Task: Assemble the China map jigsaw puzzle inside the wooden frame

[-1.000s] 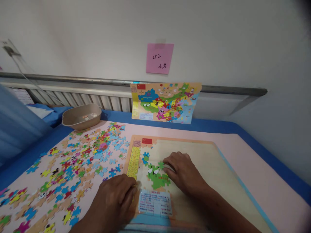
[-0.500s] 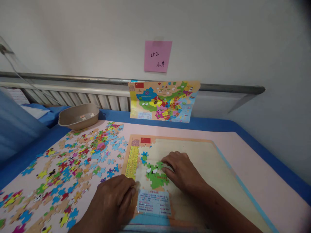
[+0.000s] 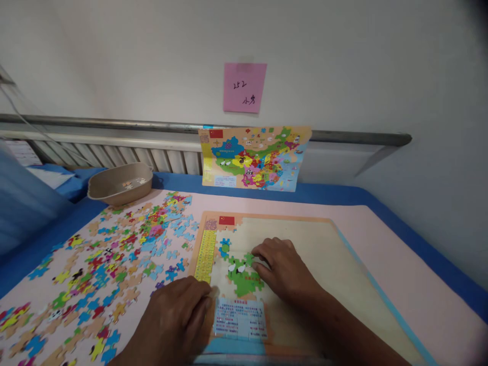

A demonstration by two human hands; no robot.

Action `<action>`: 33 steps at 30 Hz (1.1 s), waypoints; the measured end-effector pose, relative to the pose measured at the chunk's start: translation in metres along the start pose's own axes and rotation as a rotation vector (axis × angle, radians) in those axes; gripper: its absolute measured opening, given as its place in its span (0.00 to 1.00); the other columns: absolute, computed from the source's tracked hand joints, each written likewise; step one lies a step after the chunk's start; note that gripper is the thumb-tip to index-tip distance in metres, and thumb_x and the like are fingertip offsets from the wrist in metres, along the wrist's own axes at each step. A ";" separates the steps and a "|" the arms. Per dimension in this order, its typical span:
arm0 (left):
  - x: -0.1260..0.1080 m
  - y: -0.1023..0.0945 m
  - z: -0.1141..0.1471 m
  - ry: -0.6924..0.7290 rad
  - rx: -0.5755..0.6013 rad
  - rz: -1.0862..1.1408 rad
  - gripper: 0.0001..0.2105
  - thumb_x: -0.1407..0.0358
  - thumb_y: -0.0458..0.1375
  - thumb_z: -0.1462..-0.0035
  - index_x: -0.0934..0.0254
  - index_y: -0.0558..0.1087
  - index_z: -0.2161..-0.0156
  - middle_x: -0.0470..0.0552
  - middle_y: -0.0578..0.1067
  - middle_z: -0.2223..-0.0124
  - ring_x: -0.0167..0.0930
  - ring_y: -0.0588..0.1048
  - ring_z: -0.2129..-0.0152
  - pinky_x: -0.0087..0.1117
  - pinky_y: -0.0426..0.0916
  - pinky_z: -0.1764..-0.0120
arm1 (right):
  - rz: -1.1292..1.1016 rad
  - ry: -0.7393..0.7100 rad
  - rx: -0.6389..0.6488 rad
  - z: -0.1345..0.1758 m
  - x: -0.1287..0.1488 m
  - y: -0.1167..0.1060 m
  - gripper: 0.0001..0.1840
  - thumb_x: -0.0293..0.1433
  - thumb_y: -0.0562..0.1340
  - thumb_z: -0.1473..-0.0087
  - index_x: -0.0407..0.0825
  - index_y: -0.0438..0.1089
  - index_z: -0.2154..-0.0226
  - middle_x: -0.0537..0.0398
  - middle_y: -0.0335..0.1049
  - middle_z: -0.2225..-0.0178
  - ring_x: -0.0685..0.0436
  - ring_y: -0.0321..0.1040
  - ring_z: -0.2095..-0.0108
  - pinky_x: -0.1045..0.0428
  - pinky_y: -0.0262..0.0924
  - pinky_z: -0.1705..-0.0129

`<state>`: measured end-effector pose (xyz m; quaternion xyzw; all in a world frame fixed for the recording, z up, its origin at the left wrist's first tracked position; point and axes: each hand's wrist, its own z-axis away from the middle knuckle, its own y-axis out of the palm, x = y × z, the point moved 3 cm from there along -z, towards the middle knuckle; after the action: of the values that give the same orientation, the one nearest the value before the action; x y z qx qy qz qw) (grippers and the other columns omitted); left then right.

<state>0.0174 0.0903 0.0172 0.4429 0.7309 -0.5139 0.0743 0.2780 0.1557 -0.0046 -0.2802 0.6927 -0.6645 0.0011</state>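
Two hands work at a puzzle board (image 3: 301,244): the right hand (image 3: 284,267), thumb and forefinger narrowly parted, reaches a green piece (image 3: 248,259) at the upper right of the green patch (image 3: 244,285), though whether it pinches the piece cannot be told. The left hand (image 3: 177,310) lies curled over the board's left side, its grip hidden, with loose pieces (image 3: 101,274) spread beyond it. Seating the green piece appears to be the step in hand; the next move seems to call for aligning its tabs and pressing it flat.
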 end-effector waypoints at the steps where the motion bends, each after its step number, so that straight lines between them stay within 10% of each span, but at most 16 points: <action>1: 0.000 0.001 0.000 0.014 0.017 -0.019 0.09 0.69 0.57 0.34 0.59 0.80 0.62 0.50 0.79 0.71 0.30 0.77 0.77 0.28 0.72 0.71 | 0.004 0.000 -0.005 0.000 0.000 0.000 0.03 0.27 0.67 0.39 0.50 0.75 0.61 0.54 0.74 0.63 0.38 0.66 0.58 0.43 0.49 0.54; 33: 0.017 0.016 0.014 0.047 0.132 -0.115 0.08 0.71 0.53 0.30 0.59 0.73 0.60 0.46 0.75 0.69 0.30 0.74 0.74 0.32 0.63 0.69 | -0.041 -0.033 -0.057 0.014 -0.001 -0.017 0.07 0.27 0.68 0.40 0.48 0.69 0.66 0.56 0.70 0.67 0.41 0.63 0.63 0.45 0.47 0.57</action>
<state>0.0146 0.0900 -0.0097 0.4162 0.7211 -0.5540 -0.0019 0.2905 0.1437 0.0091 -0.3054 0.7054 -0.6396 -0.0091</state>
